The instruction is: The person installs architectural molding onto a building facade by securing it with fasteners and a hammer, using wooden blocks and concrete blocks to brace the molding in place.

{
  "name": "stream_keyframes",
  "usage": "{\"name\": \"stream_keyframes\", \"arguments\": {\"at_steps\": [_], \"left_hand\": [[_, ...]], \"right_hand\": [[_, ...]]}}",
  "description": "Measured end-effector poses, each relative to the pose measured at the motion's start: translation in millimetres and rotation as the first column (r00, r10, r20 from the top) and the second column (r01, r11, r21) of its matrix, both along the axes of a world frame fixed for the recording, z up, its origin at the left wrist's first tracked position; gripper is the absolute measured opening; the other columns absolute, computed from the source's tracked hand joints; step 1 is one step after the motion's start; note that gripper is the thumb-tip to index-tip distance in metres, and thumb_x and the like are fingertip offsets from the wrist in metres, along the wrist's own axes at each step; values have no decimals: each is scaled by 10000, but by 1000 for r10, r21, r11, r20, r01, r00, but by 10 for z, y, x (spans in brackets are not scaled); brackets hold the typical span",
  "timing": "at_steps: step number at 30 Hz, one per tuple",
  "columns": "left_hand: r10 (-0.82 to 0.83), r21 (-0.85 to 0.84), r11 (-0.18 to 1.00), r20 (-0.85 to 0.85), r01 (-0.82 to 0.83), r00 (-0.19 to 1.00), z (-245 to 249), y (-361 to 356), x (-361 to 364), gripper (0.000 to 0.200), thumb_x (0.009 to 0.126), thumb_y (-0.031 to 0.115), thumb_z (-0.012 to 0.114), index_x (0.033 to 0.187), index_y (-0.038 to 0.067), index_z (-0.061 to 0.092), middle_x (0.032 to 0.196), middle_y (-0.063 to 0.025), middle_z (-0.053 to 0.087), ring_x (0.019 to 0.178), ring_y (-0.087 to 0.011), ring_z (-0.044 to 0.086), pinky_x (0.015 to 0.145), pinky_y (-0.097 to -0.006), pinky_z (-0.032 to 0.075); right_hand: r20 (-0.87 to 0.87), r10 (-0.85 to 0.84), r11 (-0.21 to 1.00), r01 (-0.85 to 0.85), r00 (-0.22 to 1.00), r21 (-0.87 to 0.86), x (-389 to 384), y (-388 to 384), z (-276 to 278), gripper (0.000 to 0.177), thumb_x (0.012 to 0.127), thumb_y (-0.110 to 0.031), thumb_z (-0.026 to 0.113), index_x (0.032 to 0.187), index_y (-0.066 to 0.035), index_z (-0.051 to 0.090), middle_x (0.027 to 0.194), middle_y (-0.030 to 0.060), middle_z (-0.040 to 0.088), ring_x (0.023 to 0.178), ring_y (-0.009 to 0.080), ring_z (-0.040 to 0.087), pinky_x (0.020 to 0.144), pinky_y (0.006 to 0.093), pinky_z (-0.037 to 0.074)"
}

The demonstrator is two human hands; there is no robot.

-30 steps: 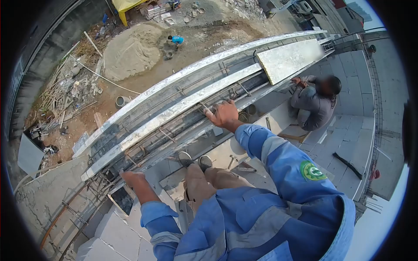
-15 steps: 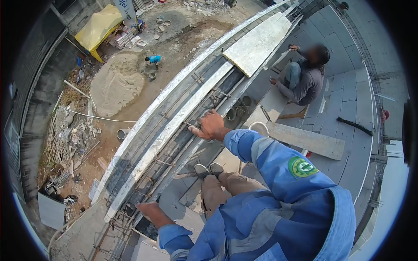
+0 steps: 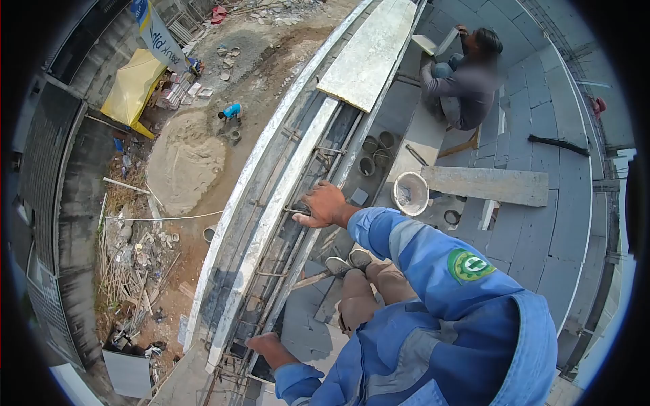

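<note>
My right hand (image 3: 323, 205) is closed over the near side of a long curved form, at its steel bars (image 3: 274, 274). A short bar end and something dark show beside its fingers; what it grips is too small to tell. My left hand (image 3: 265, 344) rests lower down by the same bars, its fingers mostly hidden. Along the bars runs a pale narrow board (image 3: 261, 254). A wide pale board (image 3: 371, 57) lies across the form's upper part.
A co-worker (image 3: 467, 81) crouches at upper right, holding a light piece. Near my right arm are a white bucket (image 3: 410, 193), a plank (image 3: 487, 185) and dark buckets (image 3: 366, 166). Far below lie a sand pile (image 3: 186, 162), a yellow canopy (image 3: 132, 88) and a person in blue (image 3: 231, 111).
The view has shifted, so the form and the ground appear turned. Both my hands stay by the bars. The co-worker's head and arms have changed position around the light piece.
</note>
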State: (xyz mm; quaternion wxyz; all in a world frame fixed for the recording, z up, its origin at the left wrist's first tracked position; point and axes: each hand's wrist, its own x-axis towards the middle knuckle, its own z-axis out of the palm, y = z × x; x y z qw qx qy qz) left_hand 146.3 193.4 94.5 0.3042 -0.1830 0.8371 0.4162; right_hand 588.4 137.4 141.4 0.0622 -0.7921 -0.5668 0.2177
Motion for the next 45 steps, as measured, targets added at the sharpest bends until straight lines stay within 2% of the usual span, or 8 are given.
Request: {"name": "stream_keyframes", "arguments": {"at_steps": [9,15,17,21,24,32,35,45], "left_hand": [[-19,-73,997,85,25,996,-72,20,-161,725,832,508,505,1380,34,515,1428,-153,513,1266,-284,491,1034,-409,400],[-79,-143,986,47,85,996,-1039,-60,-1000,796,829,514,444,1445,11,406,1550,-177,368,1391,-308,370,1136,-468,275],[-88,-267,951,250,156,964,-1245,-25,-1267,808,833,520,412,1460,13,371,1574,-218,315,1442,-341,293,1161,-467,235],[-78,-242,966,65,91,995,-1012,-50,-973,806,832,519,402,1444,-5,369,1525,-240,358,1398,-357,325,1145,-464,247],[-304,-134,933,204,334,930,-1406,-204,-1514,784,849,511,369,1397,-50,367,1461,-241,392,1308,-328,388,1102,-448,290],[-831,-17,495,280,869,480,-1219,-281,-1564,725,923,526,226,718,-62,596,684,-148,578,780,-267,509,841,-361,387],[-882,70,446,201,892,425,-1145,-413,-1650,644,961,490,358,962,-98,622,984,-227,643,985,-300,563,928,-409,409],[-952,155,304,10,940,307,-1048,-291,-1117,582,947,455,416,1025,-89,605,1051,-233,621,1047,-308,545,960,-427,395]], "right_hand": [[45,-20,993,14,999,113,-26,-12,-156,661,914,-637,447,993,-35,710,893,197,708,918,351,674,974,475,427],[52,-34,992,28,998,125,-49,-32,-88,652,905,-646,459,926,-52,727,846,185,708,880,342,681,955,467,442],[9,-24,999,24,1000,32,-33,-11,-18,665,903,-656,454,939,-49,725,837,180,706,870,344,682,968,462,442],[27,-35,995,32,999,95,-30,-58,-149,689,895,-678,451,967,-45,713,848,178,703,862,345,681,962,457,446],[11,-56,973,52,998,224,-13,-128,-56,673,887,-674,482,986,-46,705,879,171,705,859,339,679,948,449,451],[72,97,890,-119,993,440,99,-196,-137,622,841,-659,573,896,-48,675,889,122,625,886,307,613,845,440,458],[24,76,939,-80,997,334,95,-164,-31,649,827,-662,576,936,-32,686,890,138,647,912,323,626,849,438,465],[12,61,917,-61,998,394,67,-169,-142,555,865,-591,569,898,-46,664,868,115,602,853,297,607,813,417,461]]}}
